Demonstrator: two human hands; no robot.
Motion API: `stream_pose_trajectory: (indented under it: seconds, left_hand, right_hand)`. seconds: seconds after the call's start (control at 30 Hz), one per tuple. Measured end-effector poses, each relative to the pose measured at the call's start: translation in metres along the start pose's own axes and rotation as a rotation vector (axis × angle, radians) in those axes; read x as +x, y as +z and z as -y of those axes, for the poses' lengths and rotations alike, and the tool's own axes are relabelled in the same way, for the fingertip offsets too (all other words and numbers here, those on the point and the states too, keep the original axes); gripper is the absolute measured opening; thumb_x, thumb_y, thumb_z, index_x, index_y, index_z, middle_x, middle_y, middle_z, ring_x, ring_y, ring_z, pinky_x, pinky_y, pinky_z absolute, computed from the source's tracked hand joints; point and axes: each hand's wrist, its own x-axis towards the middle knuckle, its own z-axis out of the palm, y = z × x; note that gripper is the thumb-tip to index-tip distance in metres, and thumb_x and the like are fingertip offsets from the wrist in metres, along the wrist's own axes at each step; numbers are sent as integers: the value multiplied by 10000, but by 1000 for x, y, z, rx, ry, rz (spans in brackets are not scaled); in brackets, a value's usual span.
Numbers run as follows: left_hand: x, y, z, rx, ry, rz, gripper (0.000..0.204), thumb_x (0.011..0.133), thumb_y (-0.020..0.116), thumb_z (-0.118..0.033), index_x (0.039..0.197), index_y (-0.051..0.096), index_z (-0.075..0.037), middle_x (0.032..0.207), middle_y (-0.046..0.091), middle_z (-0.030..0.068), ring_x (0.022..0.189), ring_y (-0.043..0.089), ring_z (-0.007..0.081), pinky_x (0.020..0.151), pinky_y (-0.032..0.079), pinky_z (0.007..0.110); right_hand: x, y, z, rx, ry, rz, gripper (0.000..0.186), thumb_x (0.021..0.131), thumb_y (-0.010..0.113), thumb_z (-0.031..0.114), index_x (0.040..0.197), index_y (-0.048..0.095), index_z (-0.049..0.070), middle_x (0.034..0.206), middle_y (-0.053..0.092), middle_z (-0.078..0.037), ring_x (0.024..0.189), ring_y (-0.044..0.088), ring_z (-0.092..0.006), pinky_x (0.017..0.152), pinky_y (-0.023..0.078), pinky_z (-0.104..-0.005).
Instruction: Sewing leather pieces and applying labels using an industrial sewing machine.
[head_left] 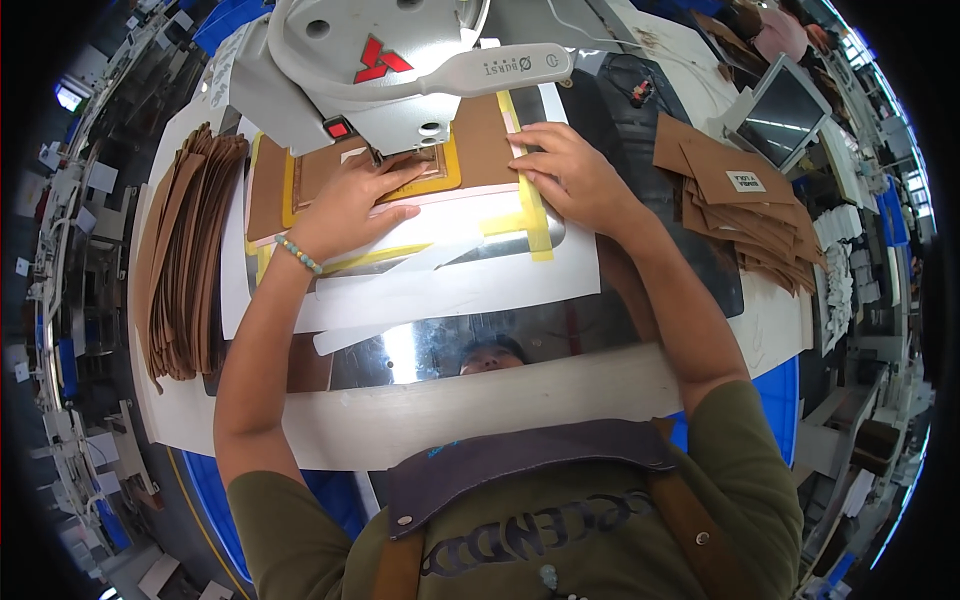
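left hand (350,200) flat, open on brown leather piece (480,140) below sewing machine (370,60) | right hand (570,175) flat, open at its yellow-taped right edge (530,205) | leather stacks (185,260) well apart

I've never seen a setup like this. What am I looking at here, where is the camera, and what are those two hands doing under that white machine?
The picture comes from a camera worn on a person's head, looking down, so the edges bend. The white machine is an industrial sewing machine on a work table. Both hands lie flat and open, holding nothing in a grip. The left hand presses a brown piece inside a yellow frame by the needle. The right hand presses down the frame's taped right edge. A stack of brown pieces lies at left, and more brown pieces at right beside a small screen.
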Motion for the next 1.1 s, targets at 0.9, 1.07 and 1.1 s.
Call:
stream_pose_trajectory:
  seconds: [0.9,1.07,1.1]
  left_hand:
    - [-99,-13,160,273,-381,-368,497,1091,562,-220,1551,538,-32,1645,488,151,1533,410,357,1294,311,447]
    - [-105,-15,164,256,-380,-346,525,1105,554,-279,1579,529,-54,1674,468,109,1553,397,324,1297,311,440]
    - [-103,-16,162,259,-385,-351,508,1104,565,-270,1569,546,-66,1663,483,108,1539,419,321,1285,334,439]
  right_hand:
    - [-6,-26,29,29,-65,41,223,977,661,73,1172,769,78,1444,667,-80,1414,536,-301,1177,409,-459]
    - [-22,-31,47,-63,-54,208,281,959,676,67,1229,750,86,1431,671,-99,1413,541,-318,1168,410,-484]
    - [-23,-32,51,-70,-64,228,299,950,695,79,1245,747,84,1411,681,-116,1399,554,-320,1156,413,-494]
